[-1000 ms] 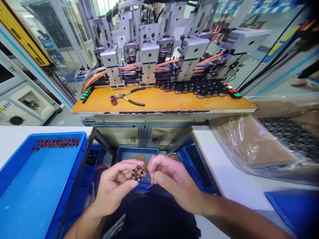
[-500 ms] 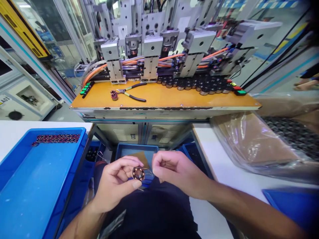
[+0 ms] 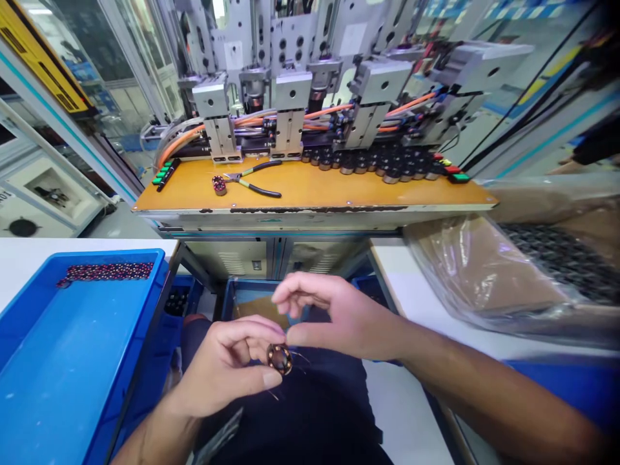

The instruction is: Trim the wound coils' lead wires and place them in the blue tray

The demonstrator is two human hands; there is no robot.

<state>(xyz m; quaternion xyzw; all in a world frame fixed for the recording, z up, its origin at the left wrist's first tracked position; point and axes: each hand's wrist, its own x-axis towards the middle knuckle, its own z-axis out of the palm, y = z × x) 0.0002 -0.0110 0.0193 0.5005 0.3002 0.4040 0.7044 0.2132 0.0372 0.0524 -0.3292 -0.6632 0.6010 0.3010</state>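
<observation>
Between the thumb and fingers of my left hand is a small round motor stator with copper windings and a dark centre hole. Thin loose wire ends stick out from it, to the right and below. Just above and right of the stator is my right hand, its fingers curved and parted from the thumb, with nothing visible in them. Its thumb tip is close to the left fingertips; whether they touch, I cannot tell. Cutting pliers with black and yellow handles lie on the orange machine table, beside wound stators.
A blue tray at left holds rows of stators. Black cylindrical parts crowd the machine table below metal fixtures. At right stands a plastic-lined box of dark parts. Another blue bin sits low between the tables.
My right hand has gone from a closed pinch beside the stator to parted fingers above it. My left hand and the stator have shifted slightly right and down.
</observation>
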